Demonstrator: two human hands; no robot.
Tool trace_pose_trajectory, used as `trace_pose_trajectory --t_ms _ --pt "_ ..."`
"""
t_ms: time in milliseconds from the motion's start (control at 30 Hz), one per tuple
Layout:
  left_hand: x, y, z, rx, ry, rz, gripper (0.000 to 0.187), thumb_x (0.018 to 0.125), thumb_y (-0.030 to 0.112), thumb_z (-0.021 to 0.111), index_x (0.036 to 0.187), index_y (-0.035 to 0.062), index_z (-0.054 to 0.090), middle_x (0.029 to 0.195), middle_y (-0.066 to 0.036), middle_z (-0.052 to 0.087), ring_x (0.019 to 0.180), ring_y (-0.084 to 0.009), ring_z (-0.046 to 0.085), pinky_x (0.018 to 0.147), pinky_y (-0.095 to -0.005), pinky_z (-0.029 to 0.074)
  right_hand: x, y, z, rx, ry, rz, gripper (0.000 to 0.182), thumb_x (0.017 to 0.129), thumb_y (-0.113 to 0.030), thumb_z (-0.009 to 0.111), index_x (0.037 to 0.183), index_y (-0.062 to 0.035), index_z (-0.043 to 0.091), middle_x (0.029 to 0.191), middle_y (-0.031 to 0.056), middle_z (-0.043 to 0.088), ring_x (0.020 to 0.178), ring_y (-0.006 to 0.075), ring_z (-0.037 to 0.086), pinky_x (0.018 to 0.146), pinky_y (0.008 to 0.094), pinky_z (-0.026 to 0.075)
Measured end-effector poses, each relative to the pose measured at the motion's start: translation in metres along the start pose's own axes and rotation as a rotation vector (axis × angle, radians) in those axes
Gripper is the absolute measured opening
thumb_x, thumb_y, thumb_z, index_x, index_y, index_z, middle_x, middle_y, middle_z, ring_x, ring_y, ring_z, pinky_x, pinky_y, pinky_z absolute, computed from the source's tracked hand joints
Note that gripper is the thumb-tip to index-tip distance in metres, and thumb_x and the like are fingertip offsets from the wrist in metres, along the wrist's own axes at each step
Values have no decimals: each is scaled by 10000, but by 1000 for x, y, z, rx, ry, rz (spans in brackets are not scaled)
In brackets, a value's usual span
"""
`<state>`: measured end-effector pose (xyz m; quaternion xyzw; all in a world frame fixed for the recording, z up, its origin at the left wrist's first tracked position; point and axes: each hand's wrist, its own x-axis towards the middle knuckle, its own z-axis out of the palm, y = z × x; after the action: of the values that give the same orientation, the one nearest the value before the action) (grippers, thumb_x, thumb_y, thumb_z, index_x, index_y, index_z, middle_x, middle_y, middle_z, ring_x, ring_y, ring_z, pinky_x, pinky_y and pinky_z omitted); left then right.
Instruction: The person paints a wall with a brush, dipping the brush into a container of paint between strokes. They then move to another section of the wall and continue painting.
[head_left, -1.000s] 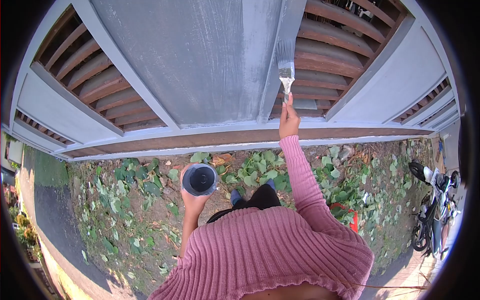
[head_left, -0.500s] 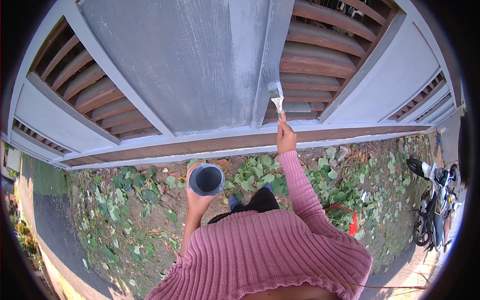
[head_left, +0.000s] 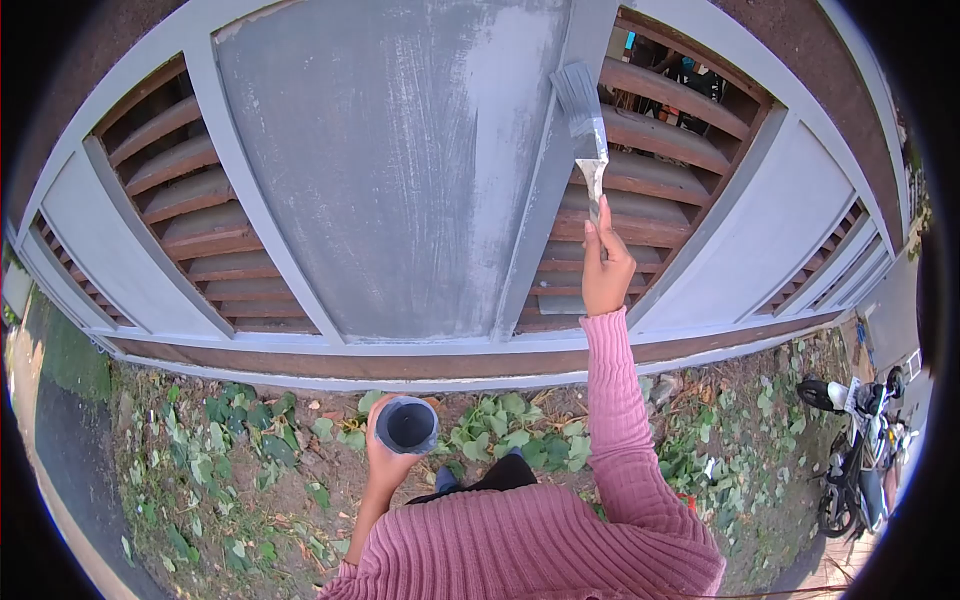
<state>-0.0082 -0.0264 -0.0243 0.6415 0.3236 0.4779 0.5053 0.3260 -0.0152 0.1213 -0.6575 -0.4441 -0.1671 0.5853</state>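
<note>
My right hand (head_left: 607, 268) is closed around the handle of a paintbrush (head_left: 590, 140), its fingers pinched near the lower end. The brush points up, and its grey-coated bristles lie against the grey vertical frame strip (head_left: 540, 190) beside the slatted opening. Lower down, my left hand (head_left: 386, 452) is wrapped round a cup of dark grey paint (head_left: 408, 426), seen from above through its round mouth. Between the slatted openings stands a wall panel (head_left: 370, 170) with streaky grey paint, paler along its right side.
Brown wooden slats (head_left: 640, 180) fill the opening right of the strip, and more slats (head_left: 200, 200) are at left. A low ledge (head_left: 450, 382) runs along the wall's foot. Leafy cuttings (head_left: 520, 430) cover the soil. A motorcycle (head_left: 860, 450) stands at far right.
My right hand and the brush have moved up along the frame strip, arm stretched further. The view has tilted upward, so more wall shows. My left hand still holds the paint cup.
</note>
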Motion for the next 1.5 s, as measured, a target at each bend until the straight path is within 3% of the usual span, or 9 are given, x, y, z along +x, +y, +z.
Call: trace_pose_trajectory --t_ms 300,700,833,967,1167,1233,1300,1433,1500 --pt "-7 -20 -21 44 13 -31 695 538 104 827 1138 20 487 1117 -88 515 1010 -201 533 905 -330 418 -32 10 11 -366 30 -69 448 878 -78 540 1310 -186 486 618 113 527 520 252 550 494 369 436" --pt "4 -9 -11 75 -69 47 696 575 59 820 1169 21 460 1065 -67 560 946 -151 572 861 -299 453 -97 35 5 -583 -174 61 493 868 -100 509 1337 -236 438 685 119 534 554 316 584 485 427 468" --pt "6 -4 -6 27 -83 -37 672 514 98 812 1115 16 522 1186 -111 487 1089 -240 491 943 -344 382 -123 42 -3 -660 -311 140 456 883 -144 476 1325 -256 446 710 135 556 586 337 599 503 437 487" --pt "2 -2 -7 104 -115 82 701 579 51 808 1182 16 451 1040 -65 566 945 -145 568 864 -298 449 -151 48 -16 -626 -414 190 411 881 -172 489 1281 -266 498 700 136 570 612 337 603 543 452 486" --pt "-3 -5 -13 50 -80 95 705 583 55 810 1189 14 452 1056 -69 566 958 -151 571 864 -302 454 -155 7 -41 -259 -238 149 383 852 -143 575 1220 -251 573 667 117 572 591 284 585 544 381 450" --pt "-5 -4 -13 8 -82 -6 653 539 90 810 1119 16 519 1168 -100 487 1071 -225 501 921 -332 405 -124 -14 -42 -242 -162 164 391 861 -114 566 1235 -230 563 654 104 557 562 251 551 544 349 442" --pt "-5 -1 -12 14 -87 -3 657 539 90 810 1122 15 516 1170 -99 486 1069 -222 504 919 -331 408 -89 -16 -33 -130 -32 51 367 895 -107 544 1256 -177 540 632 116 520 531 178 396 532 291 388" --pt "-10 4 -13 41 -80 82 701 578 55 812 1183 13 460 1071 -75 563 968 -156 567 872 -301 452 -59 -10 -20 -253 2 34 359 888 -111 547 1242 -173 553 644 124 535 525 203 453 538 308 409" --pt "-13 6 -16 42 -76 80 697 582 53 810 1184 12 461 1078 -76 561 974 -156 564 874 -302 451 -68 9 -5 -342 -41 34 377 848 -86 551 1200 -214 587 684 121 570 578 281 578 543 383 456"
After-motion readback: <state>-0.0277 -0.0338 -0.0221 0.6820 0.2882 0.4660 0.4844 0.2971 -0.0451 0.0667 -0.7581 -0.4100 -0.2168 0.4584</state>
